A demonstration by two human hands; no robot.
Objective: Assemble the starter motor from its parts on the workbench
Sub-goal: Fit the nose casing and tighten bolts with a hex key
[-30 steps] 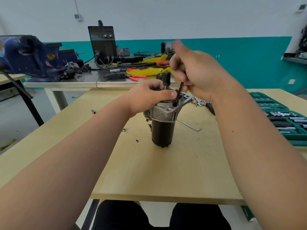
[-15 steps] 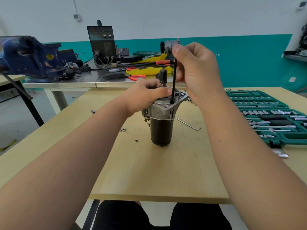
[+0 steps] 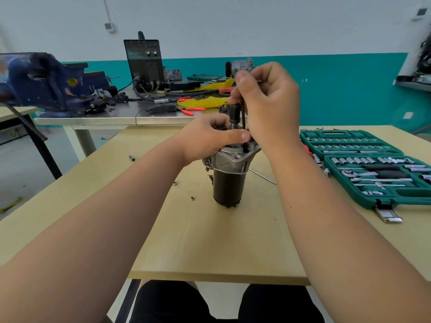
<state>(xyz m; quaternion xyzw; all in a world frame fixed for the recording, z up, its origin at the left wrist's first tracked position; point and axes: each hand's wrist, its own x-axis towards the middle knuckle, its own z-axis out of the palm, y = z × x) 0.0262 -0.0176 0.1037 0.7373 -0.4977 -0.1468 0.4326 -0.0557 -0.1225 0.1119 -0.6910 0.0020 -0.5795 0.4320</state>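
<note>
The starter motor [image 3: 229,183] stands upright in the middle of the wooden workbench [image 3: 210,241], black body below, silver end housing [image 3: 233,159] on top, with a shaft [image 3: 234,115] sticking up. My left hand [image 3: 210,138] grips the top of the housing from the left. My right hand [image 3: 268,106] pinches a thin dark hex key [image 3: 243,117] held upright beside the shaft, its lower end down in the housing's top by my left thumb.
An open green socket set [image 3: 363,166] lies at the right. A long thin rod [image 3: 262,176] lies behind the motor. Small nuts and a bolt [image 3: 132,157] are scattered left of it. Behind stand a steel table with a blue vise [image 3: 44,82] and a welder [image 3: 144,64].
My right hand rose from low at the housing and now holds the hex key upright, having turned a little on it. My left hand stayed on the housing. The view shifted left.
</note>
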